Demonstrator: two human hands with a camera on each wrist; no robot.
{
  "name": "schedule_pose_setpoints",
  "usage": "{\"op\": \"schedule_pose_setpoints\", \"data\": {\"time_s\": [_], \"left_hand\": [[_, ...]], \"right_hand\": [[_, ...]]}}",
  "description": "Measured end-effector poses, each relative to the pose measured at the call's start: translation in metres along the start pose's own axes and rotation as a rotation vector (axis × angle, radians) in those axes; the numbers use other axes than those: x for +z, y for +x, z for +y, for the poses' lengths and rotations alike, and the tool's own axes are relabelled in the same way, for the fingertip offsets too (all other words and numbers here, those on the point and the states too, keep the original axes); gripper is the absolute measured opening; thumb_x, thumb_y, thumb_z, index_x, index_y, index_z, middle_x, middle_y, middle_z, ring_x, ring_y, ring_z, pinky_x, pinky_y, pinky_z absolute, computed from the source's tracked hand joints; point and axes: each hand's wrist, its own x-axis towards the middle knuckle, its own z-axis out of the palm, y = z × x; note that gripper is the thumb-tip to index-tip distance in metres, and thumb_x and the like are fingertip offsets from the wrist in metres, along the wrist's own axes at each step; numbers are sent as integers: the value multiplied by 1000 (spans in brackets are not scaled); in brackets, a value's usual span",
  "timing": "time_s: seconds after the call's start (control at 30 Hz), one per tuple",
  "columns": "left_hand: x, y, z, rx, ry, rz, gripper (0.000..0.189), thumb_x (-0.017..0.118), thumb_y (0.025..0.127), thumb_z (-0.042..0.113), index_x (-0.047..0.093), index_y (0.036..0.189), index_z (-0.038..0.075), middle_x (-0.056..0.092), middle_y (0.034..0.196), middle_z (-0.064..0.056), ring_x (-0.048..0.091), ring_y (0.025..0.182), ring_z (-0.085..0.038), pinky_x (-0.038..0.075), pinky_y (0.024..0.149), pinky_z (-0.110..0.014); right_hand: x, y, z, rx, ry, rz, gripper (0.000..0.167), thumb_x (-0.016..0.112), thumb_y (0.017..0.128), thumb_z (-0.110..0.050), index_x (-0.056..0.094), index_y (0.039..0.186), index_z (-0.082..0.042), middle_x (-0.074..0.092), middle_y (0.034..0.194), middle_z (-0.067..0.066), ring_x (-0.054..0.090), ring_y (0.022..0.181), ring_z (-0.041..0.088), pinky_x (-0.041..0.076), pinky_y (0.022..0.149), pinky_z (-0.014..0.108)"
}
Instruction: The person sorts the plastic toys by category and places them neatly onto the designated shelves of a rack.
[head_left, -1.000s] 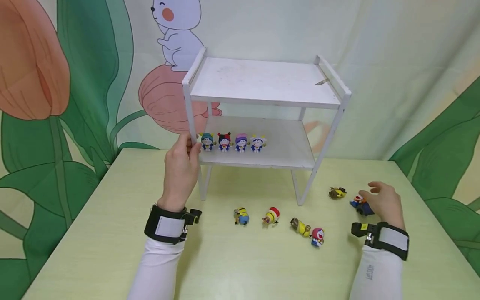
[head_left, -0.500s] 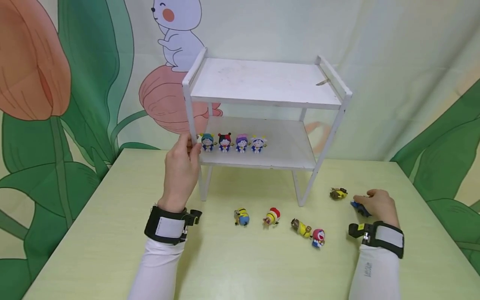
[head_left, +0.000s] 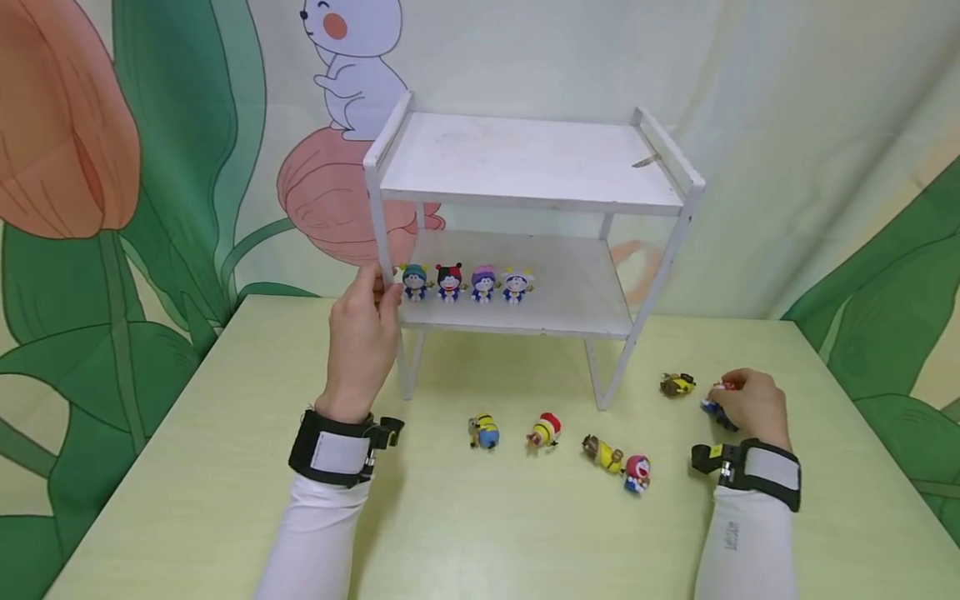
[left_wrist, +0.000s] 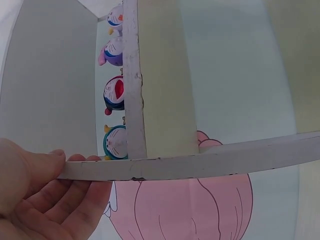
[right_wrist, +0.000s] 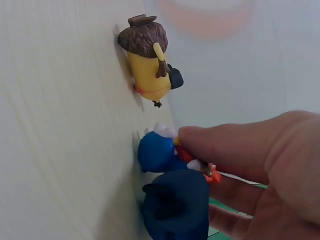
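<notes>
- The right grip (head_left: pixel 759 406) is pinching the blue figure (right_wrist: pixel 156 151), thumb pressing on it and the other fingers curling behind; the figure is lying at the worktop (head_left: pixel 525 533), right under that grip.
- On such a small, rounded body the hold is probably depending on little contact, so an off-centre squeeze could be popping it loose.
- The dark figure (right_wrist: pixel 177 205) is lying just beside it, close to the same fingers. From this angle it is hard to tell whether the two are touching; if so, lifting could be dragging it along.
- The yellow figure (right_wrist: pixel 150 70) is lying left of the right grip, where a careless sideways sweep could be knocking it.
- The left grip (head_left: pixel 362 346) is clamping the left front post (left_wrist: pixel 175 167) of the rack (head_left: pixel 525 158). A tug there could be toppling the four standing figures (head_left: pixel 449 285) just right of that grip, the green-hatted one (head_left: pixel 415 285) standing nearest.
</notes>
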Motion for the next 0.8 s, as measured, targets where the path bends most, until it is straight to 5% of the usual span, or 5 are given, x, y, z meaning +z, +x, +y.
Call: {"op": "schedule_pose_setpoints", "data": {"time_s": [0.47,0.8], "left_hand": [[1,0,0,-11,-10,-4,21,58,97,3,55,114,-9,64,100,-22,65,84,-31,58,76,-44],[1,0,1,-14,-11,-4,21,59,96,1,55,115,-8,64,101,-22,65,85,-31,58,77,-44]], "right_hand": [[-4,-3,-16,-147,141,187,42,60,97,-16,52,132,6,57,123,29,53,108,42,46,88,50],[-29,-24,-47,-166,183,259,43,60,98,-23,53,135,0,58,125,25,53,111,40,47,77,37]]}}
